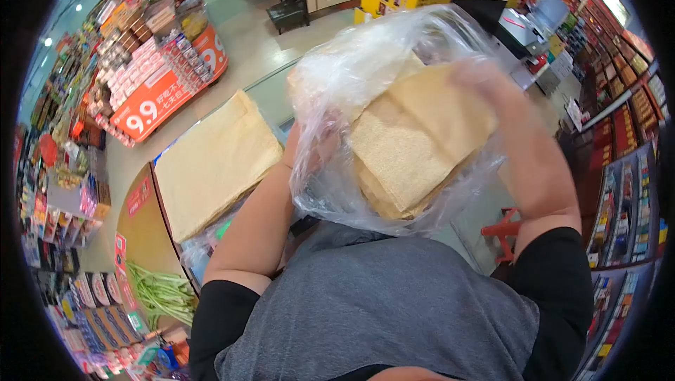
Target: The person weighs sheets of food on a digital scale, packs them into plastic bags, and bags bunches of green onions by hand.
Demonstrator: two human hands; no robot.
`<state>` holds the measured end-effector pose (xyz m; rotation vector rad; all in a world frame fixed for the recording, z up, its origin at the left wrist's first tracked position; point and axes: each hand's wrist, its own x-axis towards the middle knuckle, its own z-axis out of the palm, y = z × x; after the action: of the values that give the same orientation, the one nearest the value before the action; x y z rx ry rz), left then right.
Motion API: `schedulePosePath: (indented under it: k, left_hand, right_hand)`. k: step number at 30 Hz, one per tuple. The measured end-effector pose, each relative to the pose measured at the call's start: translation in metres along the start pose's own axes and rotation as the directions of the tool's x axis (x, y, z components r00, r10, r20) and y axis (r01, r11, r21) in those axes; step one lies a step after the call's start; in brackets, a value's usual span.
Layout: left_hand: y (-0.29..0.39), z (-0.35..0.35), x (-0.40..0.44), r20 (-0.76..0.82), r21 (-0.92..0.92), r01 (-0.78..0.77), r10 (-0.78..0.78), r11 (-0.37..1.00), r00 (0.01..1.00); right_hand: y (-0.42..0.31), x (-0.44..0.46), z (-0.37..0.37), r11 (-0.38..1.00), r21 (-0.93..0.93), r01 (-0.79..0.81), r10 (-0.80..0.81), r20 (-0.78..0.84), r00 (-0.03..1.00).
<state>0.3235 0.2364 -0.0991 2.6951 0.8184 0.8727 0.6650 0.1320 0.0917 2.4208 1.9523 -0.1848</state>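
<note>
A clear plastic bag [316,65] hangs open in front of my chest, with a stack of tan sheets [415,142] inside it. My left hand [322,143] is behind the film at the bag's left side, its fingers hidden by the plastic. At the upper right of the stack, my right hand [481,86] touches the top sheet; it is blurred by motion and its fingers cannot be made out. A larger pile of pale yellow sheets [218,163] lies on the counter to the left of my left forearm.
Green vegetable stalks [162,293] lie on the wooden counter [144,226] at the lower left. Beyond stands a goods display with an orange sign [158,103]. A red stool [503,232] is beside my right elbow, and shelves [622,198] line the right side.
</note>
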Motion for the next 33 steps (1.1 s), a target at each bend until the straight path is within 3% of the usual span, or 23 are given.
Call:
schedulePosePath:
  k: [3,5,8,9,10,12,15,18,22,24,28,30,32,33]
  left_hand:
    - [0.016,-0.019,-0.009,-0.015,-0.041,-0.005,0.005,0.999,1.000]
    - [0.019,-0.034,-0.023,-0.073,-0.034,-0.085,0.082,0.996,0.994]
    - [0.019,-0.059,-0.042,-0.174,0.017,-0.204,0.204,0.979,0.963]
    - [0.021,-0.068,-0.048,-0.200,0.038,-0.250,0.253,0.967,0.947]
    - [0.026,-0.081,-0.063,-0.232,-0.068,-0.064,0.046,0.996,0.972]
    - [0.016,-0.110,-0.091,-0.176,-0.016,0.278,-0.276,0.960,0.945]
    - [-0.012,-0.126,-0.127,-0.022,0.366,0.458,-0.485,0.810,0.874]
    - [-0.029,-0.134,-0.140,0.174,0.356,0.430,-0.511,0.829,0.842]
    - [-0.042,-0.140,-0.141,0.213,0.286,0.450,-0.514,0.846,0.831]
    - [-0.047,-0.148,-0.141,0.238,0.203,0.490,-0.529,0.848,0.815]
    - [-0.056,-0.148,-0.141,0.196,0.188,0.520,-0.550,0.833,0.812]
    - [-0.066,-0.149,-0.140,0.234,0.105,0.611,-0.617,0.785,0.752]
    - [-0.078,-0.147,-0.151,0.049,-0.104,0.722,-0.722,0.684,0.690]
    - [-0.087,-0.146,-0.158,-0.033,-0.217,0.749,-0.771,0.626,0.636]
  right_hand:
    - [0.146,-0.009,-0.050,0.905,0.365,-0.220,0.335,-0.289,0.897]
    - [0.233,-0.021,-0.085,0.745,0.639,-0.188,0.494,-0.340,0.800]
    - [0.290,-0.041,-0.147,0.574,0.819,-0.018,0.540,-0.361,0.760]
    - [0.280,-0.045,-0.171,0.573,0.818,0.043,0.464,-0.367,0.806]
    - [0.271,-0.059,-0.195,0.561,0.822,0.099,0.398,-0.372,0.838]
    - [0.225,-0.078,-0.222,0.625,0.760,0.177,0.299,-0.443,0.845]
    - [0.120,-0.082,-0.226,0.730,0.625,0.277,0.144,-0.538,0.831]
    - [0.012,-0.071,-0.220,0.785,0.476,0.397,-0.023,-0.618,0.786]
    - [-0.118,-0.041,-0.209,0.790,0.313,0.528,-0.222,-0.656,0.721]
    - [-0.175,-0.021,-0.206,0.798,0.262,0.542,-0.292,-0.620,0.729]
    - [-0.246,0.063,-0.228,0.874,0.162,0.458,-0.379,-0.364,0.851]
    - [-0.277,0.077,-0.224,0.890,0.035,0.455,-0.400,-0.417,0.816]
    - [-0.338,0.058,-0.207,0.866,-0.266,0.424,-0.494,-0.595,0.635]
    - [-0.342,0.084,-0.210,0.779,-0.538,0.322,-0.624,-0.615,0.482]
